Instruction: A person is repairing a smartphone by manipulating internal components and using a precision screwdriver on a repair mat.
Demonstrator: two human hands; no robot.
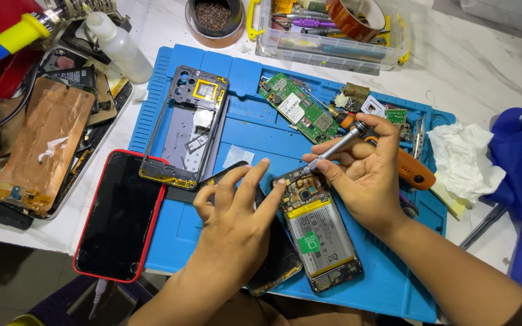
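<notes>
I see the opened phone [318, 232] lying on the blue mat [243, 115], battery side up, and I take it as my landmark. My left hand [237, 220] rests just left of it, fingers spread, fingertips touching its top edge, gripping nothing. My right hand [367, 172], above its top end, pinches a screwdriver [336, 148] whose tip meets the phone's upper part; a green circuit board [300, 108] lies farther up.
</notes>
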